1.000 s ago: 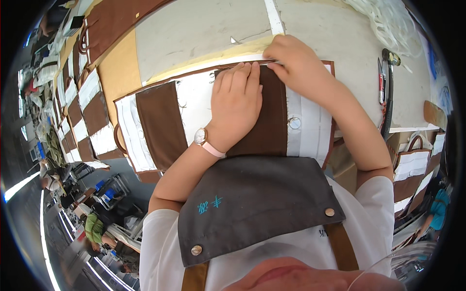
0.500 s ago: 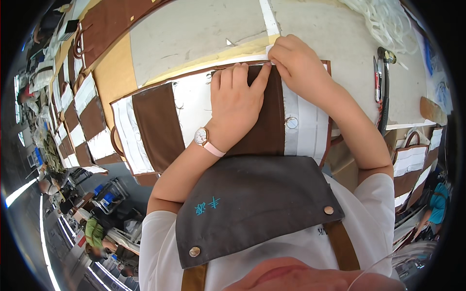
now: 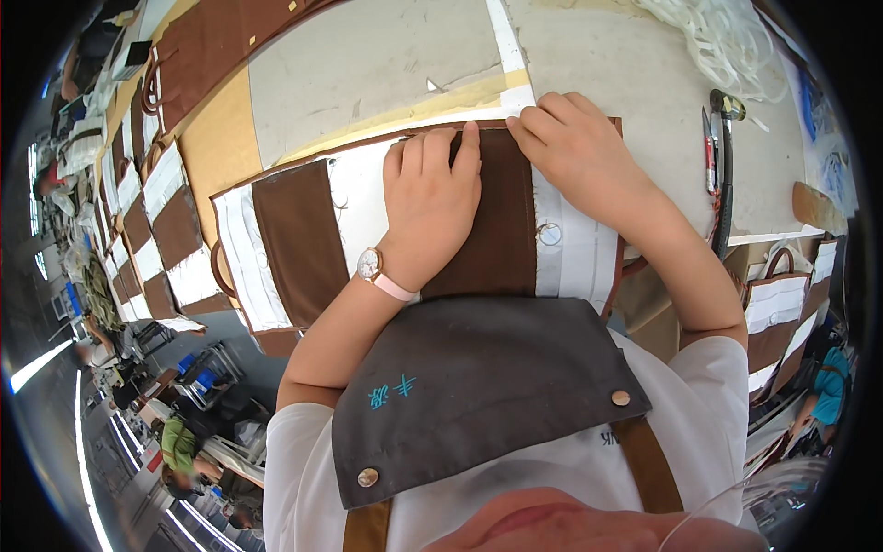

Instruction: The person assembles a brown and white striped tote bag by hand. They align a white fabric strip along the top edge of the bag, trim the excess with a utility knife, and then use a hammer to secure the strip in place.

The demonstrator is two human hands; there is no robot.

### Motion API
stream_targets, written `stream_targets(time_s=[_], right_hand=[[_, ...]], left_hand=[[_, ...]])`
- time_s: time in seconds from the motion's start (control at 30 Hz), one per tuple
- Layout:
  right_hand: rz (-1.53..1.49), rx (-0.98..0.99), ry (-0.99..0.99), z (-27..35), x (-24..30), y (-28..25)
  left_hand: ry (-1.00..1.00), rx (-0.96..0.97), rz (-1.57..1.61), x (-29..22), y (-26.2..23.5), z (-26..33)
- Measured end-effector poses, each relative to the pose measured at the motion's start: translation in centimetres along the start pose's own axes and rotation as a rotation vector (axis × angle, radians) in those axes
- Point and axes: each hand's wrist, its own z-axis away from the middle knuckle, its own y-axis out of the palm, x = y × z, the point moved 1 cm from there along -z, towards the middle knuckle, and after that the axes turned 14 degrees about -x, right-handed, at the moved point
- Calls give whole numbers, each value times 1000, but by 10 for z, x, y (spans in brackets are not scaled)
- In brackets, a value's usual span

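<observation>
A brown and white bag panel [image 3: 501, 212] with brown edging lies across the table in front of me, its near side against my apron. My left hand [image 3: 432, 189] rests flat on it, fingers stretched toward the far edge and nothing held. At the far right edge, my right hand [image 3: 584, 152] has its fingers bent and gathered on the edging; the exact fingertip contact is partly hidden. A round metal snap [image 3: 549, 235] shows on the white band below my right hand. One brown handle [image 3: 221, 269] sticks out at the panel's left end.
Similar bag pieces [image 3: 175, 221] are piled at the left, and a brown panel [image 3: 216, 51] lies farther back. A hammer [image 3: 727, 166] rests at the right, near a white cord bundle [image 3: 717, 41] and a tan block [image 3: 819, 208]. People work beyond the table.
My left hand has slid left and slightly nearer along the panel. My right hand has come down a little toward me, uncovering more of the white strip on the table.
</observation>
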Motion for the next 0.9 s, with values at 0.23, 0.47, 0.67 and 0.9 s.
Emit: stream_targets(time_s=[0.23, 0.47, 0.67, 0.9], right_hand=[[-376, -97, 397, 3, -14, 9], [-459, -88, 586, 8, -21, 3], [-466, -81, 649, 9, -23, 4], [-182, -93, 449, 9, -17, 10]], left_hand=[[3, -39, 195, -17, 10, -12], [-10, -1, 277, -17, 9, -13], [-13, 14, 270, -18, 11, -13], [24, 67, 187, -19, 14, -16]])
